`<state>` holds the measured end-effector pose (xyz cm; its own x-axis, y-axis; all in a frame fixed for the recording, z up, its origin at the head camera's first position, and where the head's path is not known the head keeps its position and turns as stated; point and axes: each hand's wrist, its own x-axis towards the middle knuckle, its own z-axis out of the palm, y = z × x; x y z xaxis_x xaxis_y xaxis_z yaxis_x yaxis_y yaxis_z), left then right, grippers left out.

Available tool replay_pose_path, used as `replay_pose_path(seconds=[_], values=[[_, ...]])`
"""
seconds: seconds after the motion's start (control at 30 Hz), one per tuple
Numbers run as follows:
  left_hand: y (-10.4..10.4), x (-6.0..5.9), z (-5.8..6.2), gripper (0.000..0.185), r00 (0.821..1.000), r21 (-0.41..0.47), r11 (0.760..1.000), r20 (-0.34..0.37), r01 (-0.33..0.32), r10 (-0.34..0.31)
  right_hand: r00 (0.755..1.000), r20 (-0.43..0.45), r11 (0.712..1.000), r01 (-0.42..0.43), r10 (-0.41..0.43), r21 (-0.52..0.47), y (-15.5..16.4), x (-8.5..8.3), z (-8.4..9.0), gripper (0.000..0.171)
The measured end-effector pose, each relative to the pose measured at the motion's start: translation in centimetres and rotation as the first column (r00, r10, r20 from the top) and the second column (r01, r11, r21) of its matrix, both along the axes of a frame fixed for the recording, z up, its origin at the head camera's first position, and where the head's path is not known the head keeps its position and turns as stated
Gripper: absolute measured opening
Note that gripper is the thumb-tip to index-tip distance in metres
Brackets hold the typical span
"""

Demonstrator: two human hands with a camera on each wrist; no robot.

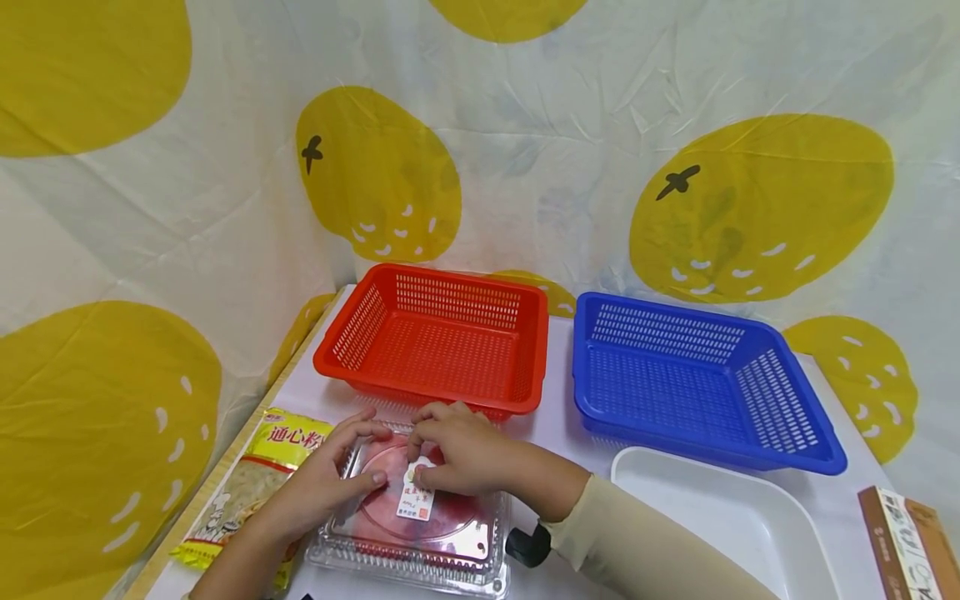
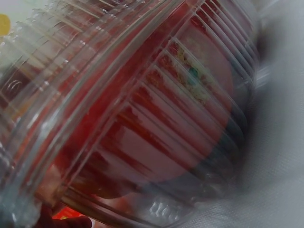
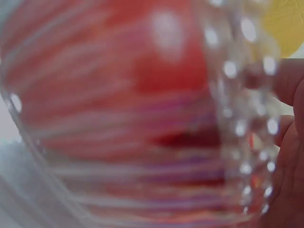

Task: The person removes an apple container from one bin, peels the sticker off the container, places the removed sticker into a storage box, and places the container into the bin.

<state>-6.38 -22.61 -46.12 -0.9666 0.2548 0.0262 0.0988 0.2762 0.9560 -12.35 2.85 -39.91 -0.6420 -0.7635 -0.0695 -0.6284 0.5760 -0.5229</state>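
The left fingers splay loosely over the box beneath them, the right fingers bend there too, whether pinching I can't tell, red basket blocking close beyond, bag left, blue basket right.

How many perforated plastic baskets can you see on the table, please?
2: the red basket, just beyond the clear container, and the blue basket, to the red one's right.

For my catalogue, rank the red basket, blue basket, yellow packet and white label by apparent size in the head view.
1. Blue basket, red basket: too alike to rank
2. Yellow packet
3. White label
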Motion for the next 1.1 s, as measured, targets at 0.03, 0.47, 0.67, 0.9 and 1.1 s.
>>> replay_pose_path(seconds=[0.03,0.47,0.67,0.9,1.1], values=[[0.01,0.02,0.04,0.042,1.000,0.000,1.000,0.004,-0.001,0.001,1.000,0.010,1.000,0.000,0.000,0.008,-0.01,-0.04,0.03,0.011],[0.07,0.02,0.10,0.043,0.999,-0.016,1.000,0.029,-0.020,0.020,0.999,0.033,0.999,0.013,-0.014,0.032,-0.15,-0.06,-0.05,0.010],[0.14,0.16,0.31,0.044,0.999,-0.027,0.999,0.033,-0.024,0.025,0.999,0.029,0.999,0.028,-0.029,0.028,-0.23,0.06,-0.28,0.010],[0.17,0.16,0.41,0.045,0.997,-0.052,0.998,0.061,-0.033,0.036,1.000,0.011,1.000,0.029,-0.029,0.003,-0.19,0.27,-0.30,0.009],[0.20,0.21,0.48,0.045,0.998,-0.039,0.999,0.052,-0.029,0.031,1.000,0.005,1.000,0.022,-0.022,-0.001,-0.10,0.27,-0.24,0.009]])
